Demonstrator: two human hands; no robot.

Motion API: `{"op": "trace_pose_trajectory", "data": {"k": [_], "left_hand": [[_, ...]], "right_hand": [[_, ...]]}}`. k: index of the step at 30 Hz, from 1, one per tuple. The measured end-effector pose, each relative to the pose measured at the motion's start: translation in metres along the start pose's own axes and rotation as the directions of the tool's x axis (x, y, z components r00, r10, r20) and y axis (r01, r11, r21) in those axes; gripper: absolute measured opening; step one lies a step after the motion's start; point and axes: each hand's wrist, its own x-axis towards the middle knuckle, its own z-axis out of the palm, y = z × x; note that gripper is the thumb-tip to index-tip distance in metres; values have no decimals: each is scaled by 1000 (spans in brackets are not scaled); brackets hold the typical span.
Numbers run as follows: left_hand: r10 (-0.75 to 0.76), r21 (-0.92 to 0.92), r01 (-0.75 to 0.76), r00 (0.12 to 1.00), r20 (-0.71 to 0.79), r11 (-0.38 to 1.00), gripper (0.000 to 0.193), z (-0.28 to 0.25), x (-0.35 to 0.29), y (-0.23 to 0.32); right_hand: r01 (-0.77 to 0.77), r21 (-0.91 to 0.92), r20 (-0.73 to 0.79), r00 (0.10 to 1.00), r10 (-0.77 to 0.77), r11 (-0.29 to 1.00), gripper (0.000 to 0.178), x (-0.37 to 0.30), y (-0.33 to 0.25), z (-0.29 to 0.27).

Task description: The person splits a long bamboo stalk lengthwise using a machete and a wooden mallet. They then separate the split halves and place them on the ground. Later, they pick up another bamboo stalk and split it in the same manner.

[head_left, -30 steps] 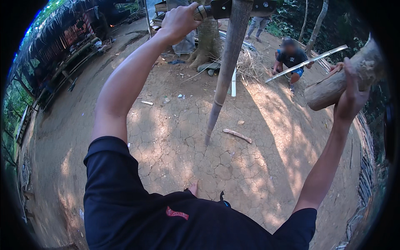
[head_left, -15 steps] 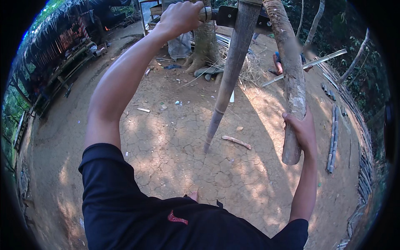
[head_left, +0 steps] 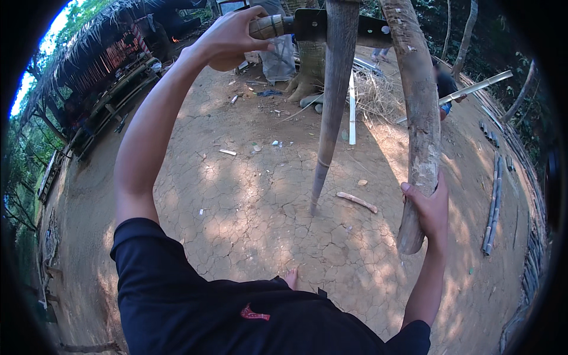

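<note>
Up high, my left hand [head_left: 234,32] is loosely closed round the wrapped handle [head_left: 266,27] of a large knife. Its broad dark blade [head_left: 310,25] has holes in it and crosses the upper part of a tapering bamboo pole [head_left: 336,89]. That pole slants down toward the ground, its top cut off by the picture's edge. My right hand [head_left: 431,207] grips the lower part of a thick, rough log [head_left: 417,100], thumb across its near side. The log stands nearly upright to the right of the pole; its upper end runs out of view.
A short stick [head_left: 357,202] lies on cracked earth [head_left: 266,225]. Bamboo poles [head_left: 492,204] lie at the right. Another person [head_left: 445,89] holds a pale bamboo strip [head_left: 482,84] at the back right. A tree trunk [head_left: 310,65] and a thatched shelter [head_left: 89,59] stand behind.
The whole view has shifted, moving the ground rightward and down in the picture. My left hand's hold on the handle looks looser, with fingers straighter. The log's lower end sits lower in view.
</note>
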Motion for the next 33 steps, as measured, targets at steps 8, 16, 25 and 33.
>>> {"op": "trace_pose_trajectory", "data": {"k": [8, 16, 25, 33], "left_hand": [[-337, -11, 343, 928, 161, 939, 39, -38, -33, 14], [-312, 77, 308, 949, 40, 948, 43, -10, -44, 49], [-231, 57, 228, 971, 62, 972, 42, -16, -24, 83], [-218, 70, 214, 975, 48, 974, 40, -4, -28, 92]], "right_hand": [[4, 217, 22, 1000, -9, 976, 76, -21, -6, 9], [261, 107, -108, 962, -250, 959, 74, -76, 7, -28], [301, -79, 138, 948, -288, 950, 89, -55, -61, -12], [148, -42, 264, 955, -132, 988, 96, -75, -89, -17]]}}
